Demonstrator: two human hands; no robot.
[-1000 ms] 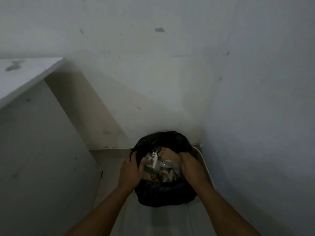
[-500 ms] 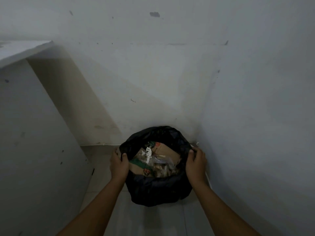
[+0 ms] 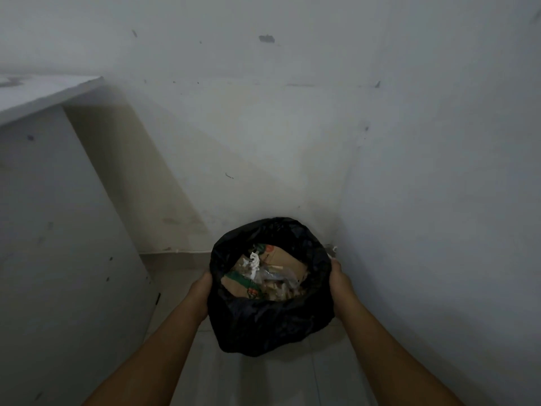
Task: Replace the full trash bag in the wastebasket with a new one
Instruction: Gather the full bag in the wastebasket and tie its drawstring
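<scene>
Hands clasp the black trash bag from both sides, left hand and right hand, fingers hidden, so neither grip can be told.

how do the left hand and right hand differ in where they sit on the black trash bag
The left hand sits on the left side of the black trash bag, nearer the white cabinet; the right hand sits on the bag's right side, close to the wall. The right hand sits slightly higher in the view than the left. Both lie against the bag's outer sides near its open top, fingers mostly hidden behind the plastic.
</scene>
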